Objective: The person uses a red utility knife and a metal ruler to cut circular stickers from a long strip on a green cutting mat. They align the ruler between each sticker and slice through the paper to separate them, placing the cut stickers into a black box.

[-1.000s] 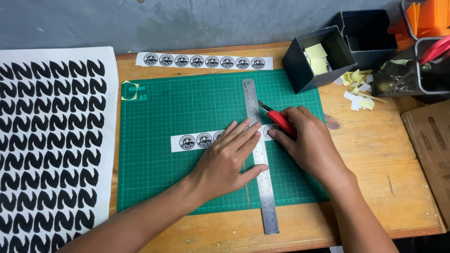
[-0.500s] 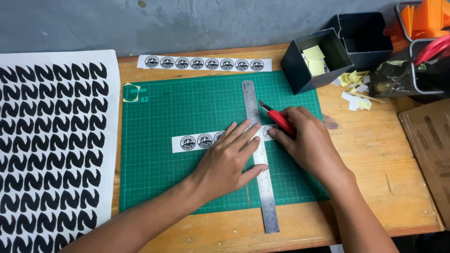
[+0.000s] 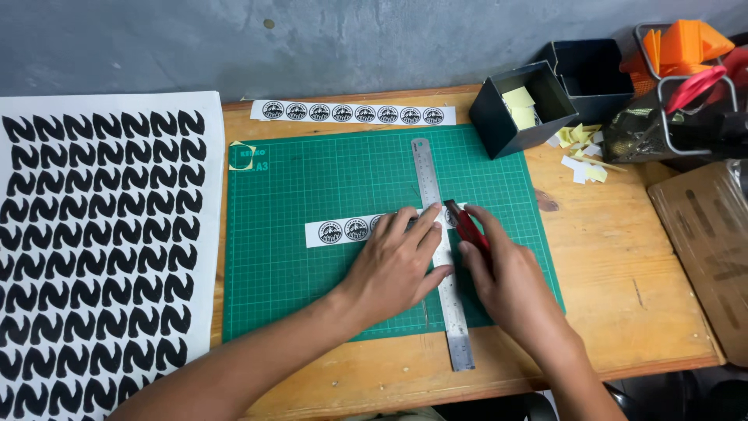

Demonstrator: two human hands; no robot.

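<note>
Cutting looks barely begun: left hand (image 3: pixel 393 261) flat, fingers spread, pins steel ruler (image 3: pixel 440 249) across sticker strip (image 3: pixel 347 230) at mat (image 3: pixel 312 195) centre, right hand (image 3: pixel 506 281) gripping red knife (image 3: pixel 467 226) at ruler's 3 o'clock edge; second strip (image 3: pixel 351 112) uncut at 12 o'clock.

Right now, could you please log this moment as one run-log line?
left hand: pressing steel ruler on sticker strip | right hand: red utility knife at ruler edge | cutting mat

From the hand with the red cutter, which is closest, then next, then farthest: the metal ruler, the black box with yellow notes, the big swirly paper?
1. Metal ruler, right beside the right hand.
2. Black box, up by the wall.
3. Big swirly paper, far left.
</note>
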